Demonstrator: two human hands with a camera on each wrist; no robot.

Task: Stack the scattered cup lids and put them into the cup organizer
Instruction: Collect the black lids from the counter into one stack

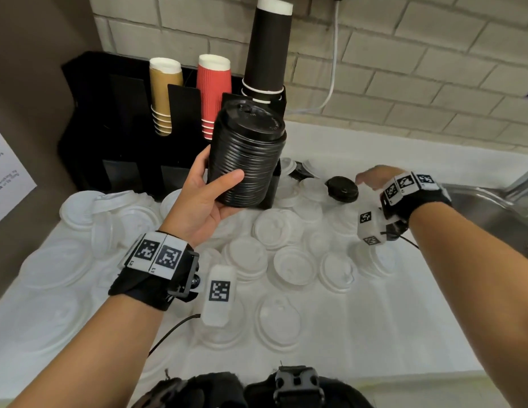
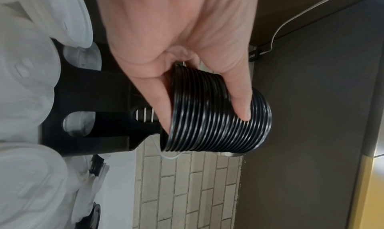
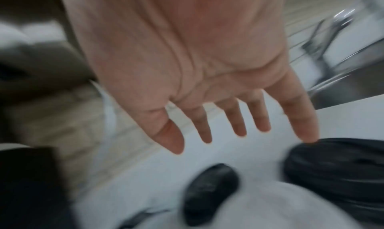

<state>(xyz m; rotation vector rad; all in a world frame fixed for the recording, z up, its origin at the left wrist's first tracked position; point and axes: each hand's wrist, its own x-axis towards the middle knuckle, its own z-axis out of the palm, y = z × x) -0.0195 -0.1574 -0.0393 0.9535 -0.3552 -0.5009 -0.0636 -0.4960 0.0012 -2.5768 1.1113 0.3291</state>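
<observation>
My left hand (image 1: pixel 208 191) grips a tall stack of black lids (image 1: pixel 247 156) around its side, lifted in front of the black cup organizer (image 1: pixel 115 119). The left wrist view shows thumb and fingers (image 2: pixel 241 104) wrapped on the black lid stack (image 2: pixel 218 116). My right hand (image 1: pixel 371 177) reaches out with fingers spread over a loose black lid (image 1: pixel 342 189) on the counter. In the blurred right wrist view the right hand (image 3: pixel 239 134) is empty, its little finger (image 3: pixel 305 130) at the edge of a black lid (image 3: pixel 340 168); a second black lid (image 3: pixel 209 190) lies nearer.
Many white lids (image 1: pixel 289 266) lie scattered over the white counter (image 1: pixel 404 334). The organizer holds tan cups (image 1: pixel 164 92), red cups (image 1: pixel 212 89) and tall black cups (image 1: pixel 268 45). A steel sink (image 1: pixel 498 213) sits at the right. A brick wall (image 1: pixel 404 54) and white cable stand behind.
</observation>
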